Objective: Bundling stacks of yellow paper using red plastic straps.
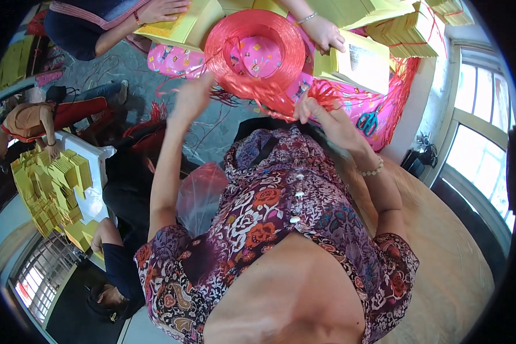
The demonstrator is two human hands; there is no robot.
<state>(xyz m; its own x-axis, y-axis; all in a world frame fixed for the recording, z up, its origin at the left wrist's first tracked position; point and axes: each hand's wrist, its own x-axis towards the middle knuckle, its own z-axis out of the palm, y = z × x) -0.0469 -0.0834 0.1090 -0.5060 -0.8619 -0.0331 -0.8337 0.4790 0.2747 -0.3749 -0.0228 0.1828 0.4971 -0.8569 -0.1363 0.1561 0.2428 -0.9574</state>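
Note:
A large ring-shaped coil of red plastic twine [297, 51] lies on the pink patterned cloth [175, 60] in front of me. My right hand [325, 117] is at the coil's near right side, its fingers pinched on loose red twine strands [275, 103]. At the coil's near left edge is my left hand [192, 100], smeared by motion. Its fingers look drawn in, but the blur hides whether a strand is in them. Teal-handled scissors [367, 121] rest on the cloth, right of my right hand.
Across the table, another person's hands [165, 10] touch yellow paper stacks [183, 26]. Tied yellow bundles [410, 31] stand at the far right, near a window [479, 137]. At left, other people sit by a white table [92, 195] piled with yellow paper.

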